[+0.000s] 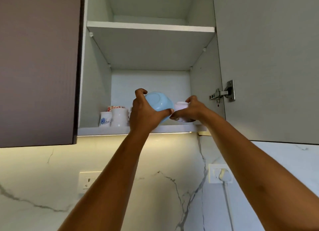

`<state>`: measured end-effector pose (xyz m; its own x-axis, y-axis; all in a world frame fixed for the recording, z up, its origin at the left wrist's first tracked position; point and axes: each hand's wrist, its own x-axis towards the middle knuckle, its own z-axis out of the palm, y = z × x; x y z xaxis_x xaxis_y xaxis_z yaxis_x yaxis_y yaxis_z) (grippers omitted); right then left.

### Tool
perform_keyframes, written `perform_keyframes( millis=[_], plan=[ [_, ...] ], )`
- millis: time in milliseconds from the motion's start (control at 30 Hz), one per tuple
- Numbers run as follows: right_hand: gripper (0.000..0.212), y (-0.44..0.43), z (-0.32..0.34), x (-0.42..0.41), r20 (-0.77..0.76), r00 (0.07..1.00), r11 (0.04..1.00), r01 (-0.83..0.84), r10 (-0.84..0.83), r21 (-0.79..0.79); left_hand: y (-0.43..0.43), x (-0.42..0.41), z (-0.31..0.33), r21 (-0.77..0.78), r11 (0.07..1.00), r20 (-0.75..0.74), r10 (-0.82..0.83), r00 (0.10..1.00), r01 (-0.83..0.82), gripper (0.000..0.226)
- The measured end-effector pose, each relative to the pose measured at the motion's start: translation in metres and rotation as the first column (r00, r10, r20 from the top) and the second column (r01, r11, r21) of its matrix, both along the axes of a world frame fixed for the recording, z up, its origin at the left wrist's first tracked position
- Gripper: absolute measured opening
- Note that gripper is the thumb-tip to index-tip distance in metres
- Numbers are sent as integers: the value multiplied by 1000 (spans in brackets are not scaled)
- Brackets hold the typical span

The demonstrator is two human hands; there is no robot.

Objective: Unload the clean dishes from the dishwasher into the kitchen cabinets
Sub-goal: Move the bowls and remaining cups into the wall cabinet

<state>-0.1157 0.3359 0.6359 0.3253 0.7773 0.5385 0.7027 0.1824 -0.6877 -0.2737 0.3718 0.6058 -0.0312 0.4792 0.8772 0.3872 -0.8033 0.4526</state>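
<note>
Reaches up with both arms into the open cabinet. Grips a pale blue bowl in the left hand, fingers curled over the far rim and thumb clamped on the near edge, tipping it so the base faces the camera. Holds it just over the bottom shelf, about mid-width. Clasps a small white bowl in the right hand, at three o'clock of the blue one, fingers wrapped round it (cannot tell whether it rests on the shelf). Brings the two bowls just beside each other, perhaps touching. Finds, at nine o'clock of the blue bowl, a flower-painted cup standing on the same shelf, a plain white mug just beside it, and a red-patterned cup behind. Finds the upper shelf at twelve o'clock, and the swung-out door with its metal hinge at three o'clock.
</note>
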Motion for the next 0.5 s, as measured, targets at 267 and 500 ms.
perform_keyframes(
  millis=[267, 500],
  plan=[
    [53, 22, 7, 29, 201, 979, 949, 95, -35, -301, 47, 37, 36, -333, 927, -416, 17, 909, -170, 92],
    [18, 16, 8, 40, 535, 845, 901, 232, 0, -366, 70, 41, 49, -456, 833, -614, -40, 788, -313, 99]
  ],
)
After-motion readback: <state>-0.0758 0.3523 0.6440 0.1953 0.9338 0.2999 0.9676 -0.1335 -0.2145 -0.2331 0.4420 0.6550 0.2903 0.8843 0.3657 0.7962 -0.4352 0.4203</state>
